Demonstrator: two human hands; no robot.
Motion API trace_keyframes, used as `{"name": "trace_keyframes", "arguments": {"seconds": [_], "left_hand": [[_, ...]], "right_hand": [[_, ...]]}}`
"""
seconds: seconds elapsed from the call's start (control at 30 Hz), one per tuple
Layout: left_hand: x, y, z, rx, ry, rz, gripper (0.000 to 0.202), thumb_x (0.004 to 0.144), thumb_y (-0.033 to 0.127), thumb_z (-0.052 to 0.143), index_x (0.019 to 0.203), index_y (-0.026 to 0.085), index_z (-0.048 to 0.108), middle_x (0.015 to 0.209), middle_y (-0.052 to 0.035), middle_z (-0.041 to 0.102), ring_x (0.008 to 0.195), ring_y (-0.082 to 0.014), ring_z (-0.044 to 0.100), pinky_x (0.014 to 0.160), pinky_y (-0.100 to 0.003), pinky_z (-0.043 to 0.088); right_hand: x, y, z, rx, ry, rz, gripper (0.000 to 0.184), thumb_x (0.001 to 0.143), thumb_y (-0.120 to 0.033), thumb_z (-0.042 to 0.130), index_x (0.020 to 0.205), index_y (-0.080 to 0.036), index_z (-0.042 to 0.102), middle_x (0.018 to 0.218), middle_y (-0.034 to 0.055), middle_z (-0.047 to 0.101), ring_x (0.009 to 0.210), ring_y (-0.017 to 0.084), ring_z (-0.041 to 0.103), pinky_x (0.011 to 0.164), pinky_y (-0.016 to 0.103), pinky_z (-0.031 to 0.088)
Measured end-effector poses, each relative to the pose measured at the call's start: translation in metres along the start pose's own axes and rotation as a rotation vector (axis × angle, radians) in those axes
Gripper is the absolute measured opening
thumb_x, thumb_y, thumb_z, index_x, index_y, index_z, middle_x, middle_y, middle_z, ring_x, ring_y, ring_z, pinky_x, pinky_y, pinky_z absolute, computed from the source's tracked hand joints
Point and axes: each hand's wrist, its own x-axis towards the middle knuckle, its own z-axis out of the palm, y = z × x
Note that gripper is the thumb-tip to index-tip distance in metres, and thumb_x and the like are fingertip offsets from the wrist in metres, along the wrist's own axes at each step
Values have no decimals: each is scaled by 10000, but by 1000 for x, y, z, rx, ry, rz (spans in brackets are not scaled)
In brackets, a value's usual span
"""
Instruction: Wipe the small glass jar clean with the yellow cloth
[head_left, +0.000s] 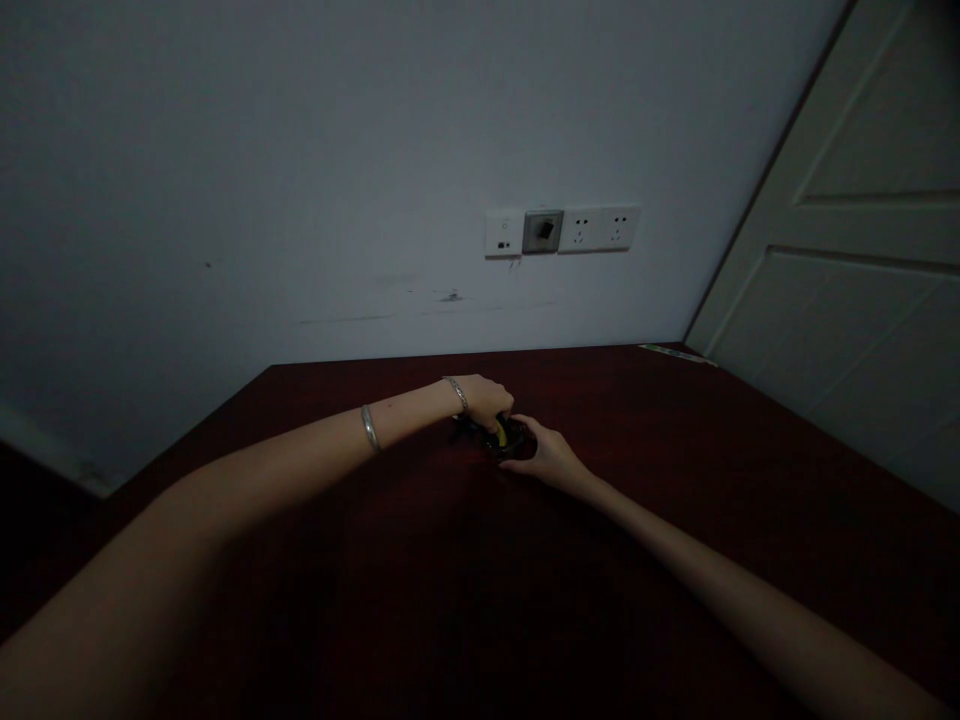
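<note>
A small, dark, shiny object [514,440] lies on the dark red table between my two hands, and its kind is too dim to make out. A curved yellow piece [502,434] shows at its left side, right by my left fingertips. My left hand [486,397] reaches over from the left with its fingers bent down, closed on something I cannot make out. Curved around the object's right side, my right hand [553,460] holds it between thumb and fingers. Another dark item [466,424] sits partly hidden beneath my left wrist.
The dark red tabletop [420,560] meets a pale wall [337,180]. Sockets [598,229] and a grey-framed switch [543,231] are set in the wall. A thin patterned strip [675,353] lies at the back right corner, near a white panelled door [847,280].
</note>
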Motion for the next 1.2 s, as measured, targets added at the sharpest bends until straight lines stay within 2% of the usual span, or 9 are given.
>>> {"name": "trace_keyframes", "arguments": {"seconds": [0.13, 0.27, 0.47, 0.77, 0.87, 0.97, 1.1, 1.2], "left_hand": [[3, 0, 3, -47, -50, -61, 310, 689, 356, 630, 952, 219, 721, 942, -111, 716, 773, -236, 643, 615, -281, 453], [7, -3, 6, -195, -84, -59, 273, 677, 365, 622, 850, 181, 726, 816, -96, 709, 682, -201, 615, 610, -276, 446], [9, -7, 11, -418, -191, -24, 241, 724, 321, 564, 705, 118, 693, 650, -49, 661, 507, -118, 535, 503, -217, 424], [10, -8, 8, -634, -288, -75, 263, 735, 328, 551, 658, 108, 672, 614, -48, 648, 487, -121, 556, 470, -216, 436], [7, -13, 3, -635, -262, -69, 280, 746, 339, 551, 699, 103, 694, 619, -45, 653, 496, -123, 556, 494, -225, 438], [3, -20, -4, -596, -152, -19, 259, 748, 310, 576, 855, 125, 724, 693, -26, 686, 570, -120, 572, 573, -217, 436], [-3, -25, -7, -322, 34, 143, 335, 740, 277, 639, 1072, 281, 688, 952, 8, 725, 804, -141, 620, 695, -202, 411], [-6, -22, -3, -141, 32, 143, 373, 761, 289, 639, 1122, 379, 643, 1034, 19, 714, 890, -167, 620, 688, -214, 397]], "right_hand": [[0, -4, 0, -4, 8, -5, 758, 610, -391, 784, 1264, -172, 471, 1174, 134, 632, 1061, 271, 617, 901, 420, 500], [0, -4, -1, -19, 3, -2, 770, 607, -393, 786, 1270, -168, 466, 1170, 131, 638, 1056, 267, 623, 895, 411, 507], [0, -5, -1, -44, 11, 22, 788, 601, -391, 788, 1277, -145, 466, 1180, 148, 635, 1065, 273, 620, 909, 407, 499], [-2, -3, 0, -44, 6, -22, 780, 619, -422, 772, 1286, -164, 461, 1184, 129, 636, 1065, 259, 621, 902, 392, 496], [-3, -5, -1, -44, 0, -6, 777, 612, -412, 779, 1275, -157, 466, 1175, 128, 641, 1065, 262, 621, 894, 384, 498], [-3, -6, -1, -34, 4, -7, 709, 611, -402, 781, 1214, -149, 507, 1107, 120, 669, 1007, 259, 645, 844, 367, 514], [-3, -3, 0, -23, 4, -26, 675, 616, -394, 777, 1194, -168, 510, 1094, 104, 674, 988, 248, 651, 826, 355, 517], [-3, -1, 0, -15, 2, -34, 727, 618, -385, 777, 1241, -168, 472, 1138, 113, 658, 1028, 247, 638, 861, 358, 506]]}}
